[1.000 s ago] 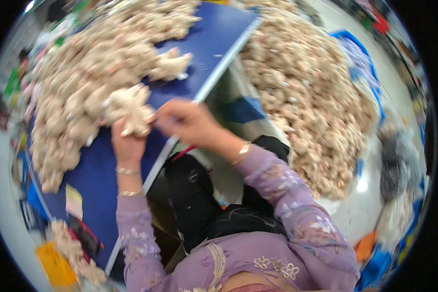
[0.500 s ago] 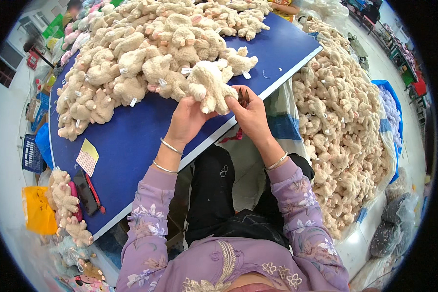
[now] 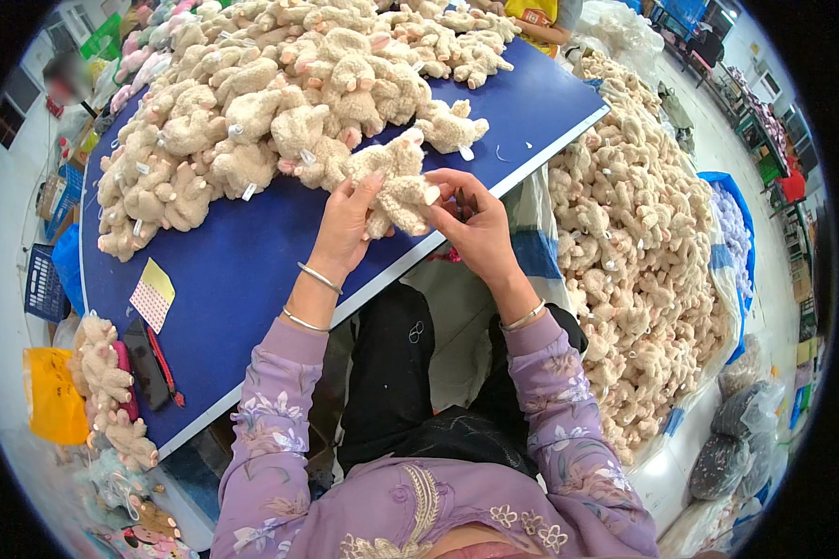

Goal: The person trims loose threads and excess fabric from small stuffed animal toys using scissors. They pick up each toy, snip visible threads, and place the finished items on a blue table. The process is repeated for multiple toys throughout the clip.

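The step in hand looks like close handwork on one cream plush toy (image 3: 401, 186), held above the desk (image 3: 261, 265) just in front of the toy pile (image 3: 242, 121). The left hand (image 3: 343, 228) closes on its side, thumb uppermost. The right hand (image 3: 483, 235) has its fingers curled around a small dark tool (image 3: 460, 201), partly hidden, with fingertips at the toy's limb. Both forearms reach forward, converging. The next move probably calls for a steady left grip and fine right-hand control.
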`<action>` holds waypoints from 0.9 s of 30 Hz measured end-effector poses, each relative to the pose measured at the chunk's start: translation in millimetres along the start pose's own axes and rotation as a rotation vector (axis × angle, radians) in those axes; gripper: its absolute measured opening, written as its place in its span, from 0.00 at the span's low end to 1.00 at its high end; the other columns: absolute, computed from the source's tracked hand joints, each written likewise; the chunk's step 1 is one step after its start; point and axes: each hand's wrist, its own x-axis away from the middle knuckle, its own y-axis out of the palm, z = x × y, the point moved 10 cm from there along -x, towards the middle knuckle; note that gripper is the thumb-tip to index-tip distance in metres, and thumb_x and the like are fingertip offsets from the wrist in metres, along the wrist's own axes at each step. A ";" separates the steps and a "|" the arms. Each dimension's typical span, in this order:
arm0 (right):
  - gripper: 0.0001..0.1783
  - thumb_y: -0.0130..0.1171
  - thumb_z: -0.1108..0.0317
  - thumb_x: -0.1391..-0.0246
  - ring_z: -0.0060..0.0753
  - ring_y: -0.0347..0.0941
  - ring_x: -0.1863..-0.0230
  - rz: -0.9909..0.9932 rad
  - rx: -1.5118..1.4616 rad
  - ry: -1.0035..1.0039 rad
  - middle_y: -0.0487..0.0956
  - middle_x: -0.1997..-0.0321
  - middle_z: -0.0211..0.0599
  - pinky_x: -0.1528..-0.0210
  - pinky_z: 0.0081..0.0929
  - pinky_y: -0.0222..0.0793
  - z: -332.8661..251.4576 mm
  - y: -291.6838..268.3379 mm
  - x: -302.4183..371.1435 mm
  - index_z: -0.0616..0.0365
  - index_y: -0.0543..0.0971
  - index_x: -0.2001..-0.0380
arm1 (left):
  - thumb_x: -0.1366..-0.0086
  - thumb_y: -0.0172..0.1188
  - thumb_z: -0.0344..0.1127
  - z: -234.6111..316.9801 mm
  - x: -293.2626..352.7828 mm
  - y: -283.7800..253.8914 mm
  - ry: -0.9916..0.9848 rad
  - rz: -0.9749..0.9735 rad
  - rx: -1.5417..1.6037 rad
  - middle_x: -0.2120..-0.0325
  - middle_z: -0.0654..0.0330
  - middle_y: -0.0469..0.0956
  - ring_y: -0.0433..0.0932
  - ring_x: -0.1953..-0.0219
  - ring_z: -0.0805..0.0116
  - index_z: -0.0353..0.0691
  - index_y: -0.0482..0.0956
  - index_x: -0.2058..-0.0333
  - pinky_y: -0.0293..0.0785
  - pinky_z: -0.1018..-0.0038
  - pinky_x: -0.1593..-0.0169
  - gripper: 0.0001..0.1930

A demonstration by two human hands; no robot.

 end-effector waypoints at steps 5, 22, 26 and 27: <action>0.16 0.63 0.77 0.51 0.08 0.60 0.74 -0.044 0.028 -0.026 0.70 0.72 0.19 0.73 0.09 0.57 -7.1 1.7 1.8 0.57 0.75 0.56 | 0.35 0.56 0.42 -5.6 -1.9 -5.5 -0.021 -0.010 -0.016 0.68 0.62 0.77 0.77 0.73 0.77 0.37 0.70 0.55 0.74 0.80 0.78 0.16; 0.15 0.66 0.69 0.52 0.12 0.61 0.78 0.047 0.304 -0.180 0.74 0.71 0.25 0.75 0.14 0.61 -22.9 9.6 9.7 0.59 0.71 0.65 | 0.35 0.54 0.34 13.3 -2.7 -16.2 0.238 0.126 -0.022 0.60 0.60 0.76 0.78 0.66 0.72 0.36 0.67 0.48 0.75 0.77 0.71 0.18; 0.09 0.62 0.71 0.48 0.11 0.61 0.77 0.014 0.204 -0.017 0.73 0.77 0.25 0.76 0.15 0.60 -1.2 8.3 10.0 0.61 0.72 0.68 | 0.35 0.55 0.34 21.1 -5.2 -19.5 0.324 0.124 -0.009 0.60 0.60 0.76 0.78 0.64 0.74 0.35 0.70 0.51 0.76 0.77 0.67 0.16; 0.08 0.61 0.71 0.47 0.11 0.61 0.77 0.004 0.148 0.002 0.72 0.78 0.24 0.76 0.15 0.60 -2.4 10.4 12.5 0.61 0.72 0.69 | 0.35 0.55 0.33 24.7 -3.6 -18.7 0.323 0.130 0.025 0.59 0.60 0.76 0.78 0.63 0.73 0.35 0.70 0.51 0.77 0.77 0.66 0.15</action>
